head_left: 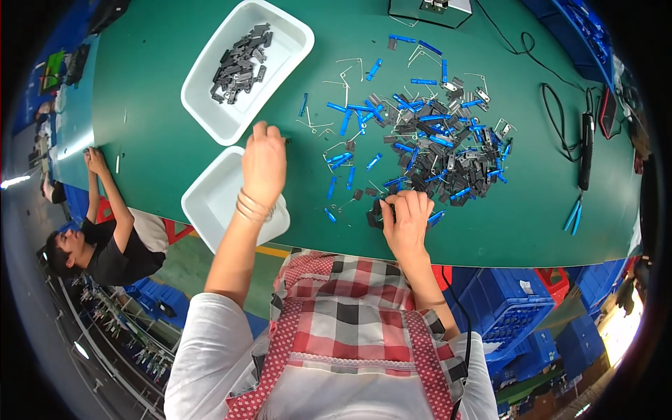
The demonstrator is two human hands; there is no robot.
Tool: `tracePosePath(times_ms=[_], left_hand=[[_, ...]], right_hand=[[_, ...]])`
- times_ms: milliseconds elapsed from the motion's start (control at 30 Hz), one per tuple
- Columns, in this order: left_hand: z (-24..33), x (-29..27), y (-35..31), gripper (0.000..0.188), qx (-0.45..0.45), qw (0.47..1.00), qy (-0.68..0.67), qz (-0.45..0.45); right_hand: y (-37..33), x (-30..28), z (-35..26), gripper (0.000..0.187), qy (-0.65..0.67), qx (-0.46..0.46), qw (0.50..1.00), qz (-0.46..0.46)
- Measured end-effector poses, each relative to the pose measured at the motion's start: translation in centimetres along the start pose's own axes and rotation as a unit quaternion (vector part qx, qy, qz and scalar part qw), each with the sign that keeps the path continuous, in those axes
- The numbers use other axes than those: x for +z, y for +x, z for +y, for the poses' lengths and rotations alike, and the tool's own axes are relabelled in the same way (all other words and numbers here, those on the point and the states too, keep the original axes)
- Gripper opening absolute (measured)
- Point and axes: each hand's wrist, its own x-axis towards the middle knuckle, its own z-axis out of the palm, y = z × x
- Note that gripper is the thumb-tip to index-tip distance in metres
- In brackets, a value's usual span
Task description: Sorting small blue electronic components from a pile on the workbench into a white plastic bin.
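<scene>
My left hand (264, 168) is over the gap between two white plastic bins, its fingers curled together. A small dark bit shows beside its fingertips, too small to name. Dark grey plastic clips (241, 64) lie heaped in the far bin (294, 43). Under my left wrist stands the nearer bin (213, 199), partly hidden by my arm. My right hand (409, 220) is at the near edge of a large pile, fingers pinched on a black plastic part (376, 214). The pile (455, 150) mixes black plastic parts, blue metallic pieces and bent wire springs.
Loose blue pieces (346, 122) and wire springs (346, 73) lie scattered left of the pile on the green table (322, 241). A black-handled tool with blue tips (585, 157) and its cable lie at right. A metal device (430, 10) stands at the far edge. Another person (105, 238) sits at left.
</scene>
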Motion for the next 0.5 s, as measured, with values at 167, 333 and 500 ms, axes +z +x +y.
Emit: tracePosePath(times_ms=[167,333,500], left_hand=[[-2.3,1.9,1.8,0.009,0.032,0.991,0.124,-0.035],[-1.8,2.4,1.4,0.011,0.058,0.997,0.052,0.023],[-1.4,1.9,0.9,0.014,0.073,0.996,-0.046,-0.002]], right_hand=[[1.9,-1.0,-0.1,0.015,0.185,0.152,0.965,0.103],[3.4,-1.2,0.6,0.008,0.626,0.38,0.661,0.162],[3.9,-0.4,-0.4,0.012,0.639,0.404,0.639,0.143]])
